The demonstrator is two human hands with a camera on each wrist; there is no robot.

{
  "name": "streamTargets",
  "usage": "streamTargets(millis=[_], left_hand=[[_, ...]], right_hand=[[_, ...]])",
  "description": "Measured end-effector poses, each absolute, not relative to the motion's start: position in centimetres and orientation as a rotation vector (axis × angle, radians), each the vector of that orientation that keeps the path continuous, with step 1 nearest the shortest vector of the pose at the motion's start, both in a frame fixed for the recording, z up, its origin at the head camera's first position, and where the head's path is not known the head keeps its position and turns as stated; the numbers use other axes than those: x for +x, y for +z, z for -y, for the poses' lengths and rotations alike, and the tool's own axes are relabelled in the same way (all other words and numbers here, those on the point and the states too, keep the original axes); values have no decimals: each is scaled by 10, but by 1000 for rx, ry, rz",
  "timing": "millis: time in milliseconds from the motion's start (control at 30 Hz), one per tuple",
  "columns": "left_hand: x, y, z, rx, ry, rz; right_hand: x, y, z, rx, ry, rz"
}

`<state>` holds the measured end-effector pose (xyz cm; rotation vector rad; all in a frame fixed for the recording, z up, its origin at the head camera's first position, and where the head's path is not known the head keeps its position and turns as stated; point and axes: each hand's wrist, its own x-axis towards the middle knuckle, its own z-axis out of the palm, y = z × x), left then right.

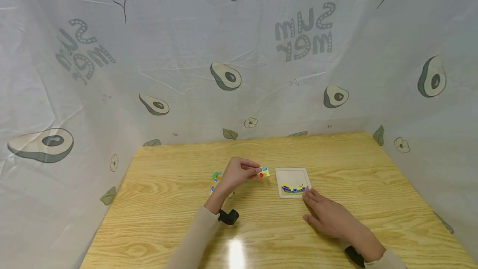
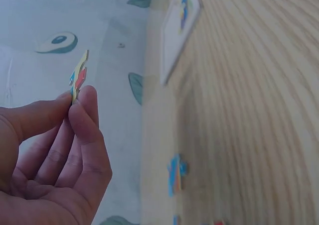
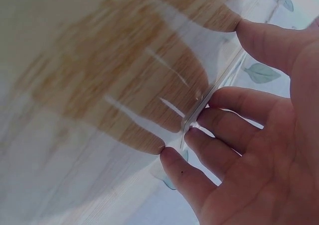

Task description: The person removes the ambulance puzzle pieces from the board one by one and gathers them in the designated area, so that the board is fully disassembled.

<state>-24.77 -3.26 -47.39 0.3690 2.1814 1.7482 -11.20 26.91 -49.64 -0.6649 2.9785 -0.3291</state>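
Note:
Between thumb and forefinger, my left hand [image 1: 238, 173] pinches a small jigsaw puzzle piece [image 1: 264, 172] just left of a square puzzle tray [image 1: 291, 174]. In the left wrist view the piece [image 2: 79, 75], yellow, red and blue, is seen nearly edge-on, raised above the table. Joined colourful pieces [image 1: 295, 190] fill the tray's near edge; its upper part shows bare white. My right hand [image 1: 330, 217] rests with relaxed, nearly straight fingers at the tray's near right corner. The right wrist view shows its fingertips [image 3: 172, 158] touching the glossy surface and the tray's edge.
Loose puzzle pieces lie on the wooden table [image 1: 157, 211] around and beneath the left hand, among them a green and blue one [image 1: 216, 175] and a purple one [image 1: 211, 190]. A pale curtain [image 1: 186, 32] with avocado prints borders the table's back and sides.

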Motion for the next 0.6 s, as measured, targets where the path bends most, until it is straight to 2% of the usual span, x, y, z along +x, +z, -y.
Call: streamTargets(millis=[600], left_hand=[[-238,-498,80,355,1463,-2475]], right_hand=[[-113,-497,-267,-661,-322,-2991]])
